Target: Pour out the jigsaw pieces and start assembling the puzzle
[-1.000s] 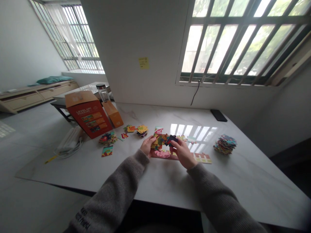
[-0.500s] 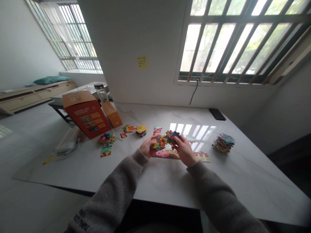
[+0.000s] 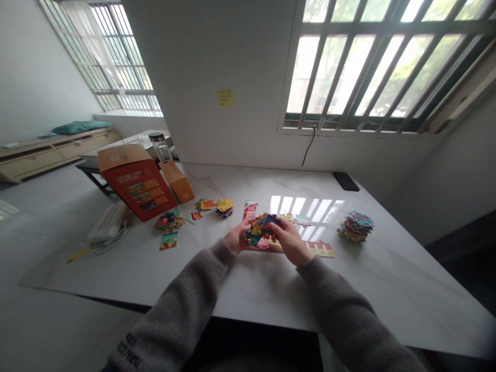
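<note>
Several colourful jigsaw puzzle pieces (image 3: 256, 231) are bunched between my two hands, above the middle of the table. My left hand (image 3: 236, 236) is closed on pieces at the left side of the bunch. A dark blue piece sits at the fingertips of my right hand (image 3: 290, 238), which is closed on the right side and overlaps the left hand's pieces. Beneath them lies a partly joined puzzle strip (image 3: 320, 249) with a brown and green pattern; my hands hide part of it. Behind it a piece with a red barn (image 3: 250, 207) lies flat.
On the right stands a tall stack of puzzle pieces (image 3: 355, 227), with a black phone (image 3: 346, 182) behind it. Smaller piles (image 3: 169, 221) lie left, near a red puzzle box (image 3: 137, 186), an orange box (image 3: 176, 181) and a white power strip (image 3: 106, 227).
My right hand has moved slightly left, bringing its pieces over those in my left hand. The two bunches now overlap. Piles and boxes stay put.
</note>
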`<state>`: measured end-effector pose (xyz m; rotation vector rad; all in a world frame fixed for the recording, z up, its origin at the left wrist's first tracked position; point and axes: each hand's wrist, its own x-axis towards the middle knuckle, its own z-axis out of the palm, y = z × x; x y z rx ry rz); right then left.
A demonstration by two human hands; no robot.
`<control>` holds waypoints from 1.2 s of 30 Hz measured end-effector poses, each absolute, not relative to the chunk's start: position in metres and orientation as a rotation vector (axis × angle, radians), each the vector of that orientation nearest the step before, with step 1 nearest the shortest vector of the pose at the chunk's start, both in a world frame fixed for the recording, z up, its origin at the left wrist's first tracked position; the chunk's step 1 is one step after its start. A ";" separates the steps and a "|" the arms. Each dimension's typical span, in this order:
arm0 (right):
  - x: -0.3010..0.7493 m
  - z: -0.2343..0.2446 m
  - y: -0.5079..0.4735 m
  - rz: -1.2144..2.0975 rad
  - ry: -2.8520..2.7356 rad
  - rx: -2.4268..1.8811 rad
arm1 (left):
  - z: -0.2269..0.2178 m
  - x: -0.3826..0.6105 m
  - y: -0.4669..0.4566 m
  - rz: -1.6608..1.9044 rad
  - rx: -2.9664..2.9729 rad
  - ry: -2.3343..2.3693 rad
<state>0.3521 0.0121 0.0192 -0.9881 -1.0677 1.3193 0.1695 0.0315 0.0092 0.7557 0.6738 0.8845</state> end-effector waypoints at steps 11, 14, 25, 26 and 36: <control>0.355 0.024 0.011 1.333 -1.013 -0.935 | 0.006 0.172 0.030 0.948 0.893 0.669; 0.353 0.024 0.009 1.261 -1.148 -1.025 | 0.002 0.171 0.033 0.953 0.909 0.739; 0.360 0.023 0.021 1.356 -0.818 -0.836 | 0.003 0.169 0.035 0.983 0.945 0.763; 0.360 0.022 0.022 1.352 -0.831 -0.833 | 0.003 0.166 0.035 1.040 0.984 0.798; 0.313 0.006 0.048 1.098 -1.267 -1.068 | 0.024 0.078 0.031 1.984 0.677 0.953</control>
